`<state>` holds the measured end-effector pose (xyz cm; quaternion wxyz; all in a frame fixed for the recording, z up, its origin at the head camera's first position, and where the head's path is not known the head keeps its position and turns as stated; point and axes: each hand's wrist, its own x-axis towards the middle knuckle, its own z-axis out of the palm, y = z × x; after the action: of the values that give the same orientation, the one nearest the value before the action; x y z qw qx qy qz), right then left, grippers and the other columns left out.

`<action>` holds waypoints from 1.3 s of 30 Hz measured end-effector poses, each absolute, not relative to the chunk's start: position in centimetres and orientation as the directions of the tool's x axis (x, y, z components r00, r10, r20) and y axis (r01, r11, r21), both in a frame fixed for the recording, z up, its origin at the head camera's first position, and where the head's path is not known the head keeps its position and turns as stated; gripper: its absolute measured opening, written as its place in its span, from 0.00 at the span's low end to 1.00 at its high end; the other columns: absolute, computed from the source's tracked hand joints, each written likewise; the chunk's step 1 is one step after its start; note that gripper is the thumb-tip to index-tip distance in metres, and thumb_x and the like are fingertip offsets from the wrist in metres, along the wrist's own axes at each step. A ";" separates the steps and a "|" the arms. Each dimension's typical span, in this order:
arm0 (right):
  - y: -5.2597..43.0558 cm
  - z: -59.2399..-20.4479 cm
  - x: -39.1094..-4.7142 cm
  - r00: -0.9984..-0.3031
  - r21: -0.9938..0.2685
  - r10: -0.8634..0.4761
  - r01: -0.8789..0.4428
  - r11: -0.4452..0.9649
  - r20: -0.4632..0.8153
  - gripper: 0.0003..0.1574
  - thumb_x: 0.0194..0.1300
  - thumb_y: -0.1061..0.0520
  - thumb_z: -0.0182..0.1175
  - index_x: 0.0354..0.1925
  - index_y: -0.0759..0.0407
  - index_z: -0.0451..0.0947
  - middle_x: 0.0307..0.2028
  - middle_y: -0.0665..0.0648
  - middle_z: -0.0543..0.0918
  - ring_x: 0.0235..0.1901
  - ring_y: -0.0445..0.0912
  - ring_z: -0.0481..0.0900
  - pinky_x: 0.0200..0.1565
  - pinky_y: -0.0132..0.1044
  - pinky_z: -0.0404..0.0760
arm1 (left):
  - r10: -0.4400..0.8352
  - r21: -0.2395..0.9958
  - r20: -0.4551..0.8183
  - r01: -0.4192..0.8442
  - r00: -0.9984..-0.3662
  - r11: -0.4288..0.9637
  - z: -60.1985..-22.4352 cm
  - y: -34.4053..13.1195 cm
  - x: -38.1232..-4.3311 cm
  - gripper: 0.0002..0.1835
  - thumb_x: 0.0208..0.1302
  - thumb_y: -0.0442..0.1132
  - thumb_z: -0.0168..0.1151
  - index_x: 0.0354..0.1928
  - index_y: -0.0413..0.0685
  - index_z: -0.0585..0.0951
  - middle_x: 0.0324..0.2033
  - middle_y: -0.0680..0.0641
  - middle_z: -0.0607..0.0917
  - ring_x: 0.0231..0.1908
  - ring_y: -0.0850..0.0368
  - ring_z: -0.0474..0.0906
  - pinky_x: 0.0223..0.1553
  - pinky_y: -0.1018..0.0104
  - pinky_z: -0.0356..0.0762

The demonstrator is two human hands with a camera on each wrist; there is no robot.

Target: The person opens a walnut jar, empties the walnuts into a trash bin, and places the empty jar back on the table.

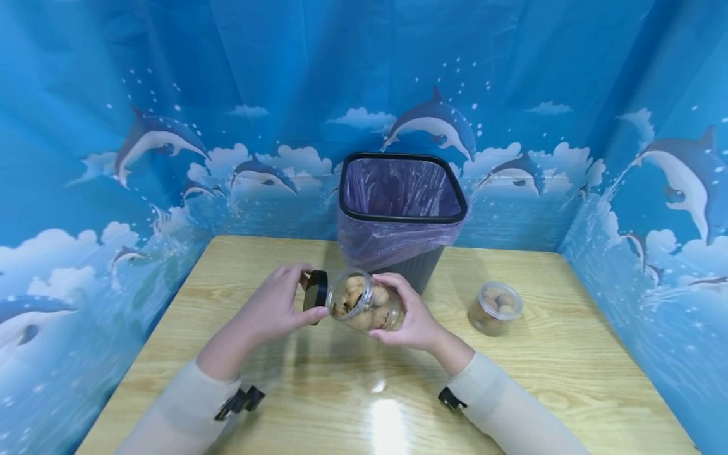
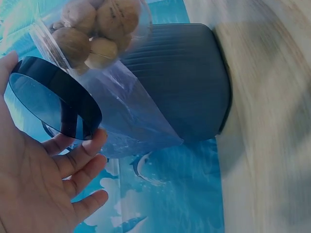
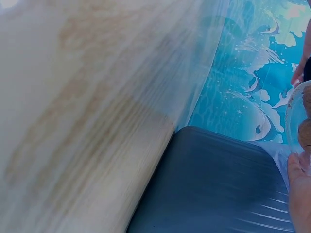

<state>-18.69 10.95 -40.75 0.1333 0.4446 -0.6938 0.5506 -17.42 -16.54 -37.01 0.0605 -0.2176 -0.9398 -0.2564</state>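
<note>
My left hand (image 1: 279,302) pinches a black-rimmed screw lid (image 1: 321,289) between thumb and fingers, holding it on edge. The lid is off the jar and close to its mouth. A clear plastic jar (image 1: 354,321) of walnuts (image 2: 116,19) lies tilted on its side in the air, its open mouth toward the lid. My right hand (image 1: 412,319) grips the jar around its base end. In the right wrist view only the thumb side of that hand and part of the jar show, at the right edge.
Behind the hands stands a dark grey trash bin (image 1: 426,268) lined with a purple bag (image 1: 392,243). To the right on the wooden table (image 1: 546,379) sits a small clear tub (image 1: 483,319) with round brown nuts inside. A blue dolphin-print curtain (image 1: 318,76) surrounds the table's back and sides.
</note>
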 end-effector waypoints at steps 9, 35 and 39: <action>11.1 -40.7 -18.7 -0.569 -0.643 -0.467 -0.766 0.000 0.677 0.54 0.29 0.69 0.74 0.58 0.75 0.61 0.54 0.67 0.69 0.56 0.49 0.66 0.60 0.37 0.64 | 0.393 0.532 0.244 0.461 -0.887 0.710 -39.5 -17.6 -17.5 0.47 0.49 0.67 0.61 0.62 0.42 0.62 0.46 0.49 0.72 0.49 0.53 0.69 0.53 0.52 0.67; 11.2 -40.6 -18.5 -0.575 -0.657 -0.472 -0.754 -0.011 0.668 0.55 0.29 0.70 0.74 0.58 0.75 0.60 0.55 0.67 0.68 0.57 0.48 0.66 0.60 0.36 0.64 | 0.408 0.657 -0.010 0.301 -0.913 0.691 -44.1 -18.3 -17.8 0.46 0.34 0.63 0.73 0.57 0.53 0.66 0.54 0.48 0.71 0.57 0.49 0.66 0.57 0.50 0.63; 11.1 -40.6 -18.5 -0.574 -0.655 -0.473 -0.756 -0.009 0.669 0.55 0.30 0.70 0.74 0.58 0.75 0.60 0.54 0.68 0.68 0.57 0.48 0.67 0.60 0.36 0.64 | 0.408 0.647 -0.043 0.285 -0.912 0.707 -44.7 -18.3 -18.0 0.45 0.35 0.62 0.73 0.56 0.52 0.66 0.53 0.47 0.72 0.57 0.48 0.66 0.58 0.50 0.63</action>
<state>-18.46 11.14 -40.61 0.1273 0.4438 -0.6922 0.5547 -17.98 -18.26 -44.73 -0.0919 -0.1884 -0.9192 -0.3333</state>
